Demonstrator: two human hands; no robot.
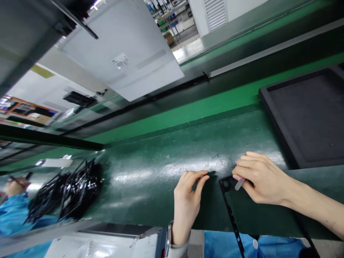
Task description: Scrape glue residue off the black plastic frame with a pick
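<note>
A thin black rectangular frame (230, 211) lies partly over the near edge of the green bench, one corner pointing away from me. At that corner is my right hand (259, 177), its fingers closed around a short grey flat-ended stick (240, 184); the rest of the stick is hidden by the fingers. To the left of the frame, my left hand (189, 190) holds thumb and forefinger close together in a pinch. Whatever is between those fingertips, if anything, is too small to make out. Thin black strands (219, 159) lie on the bench beyond the hands.
A large black tray (309, 118) occupies the right side of the green bench (129, 190). At the left is a pile of black frames (80, 190), with a co-worker's hand (17, 186) and blue sleeve beyond. A white panel (126, 50) hangs above the far side.
</note>
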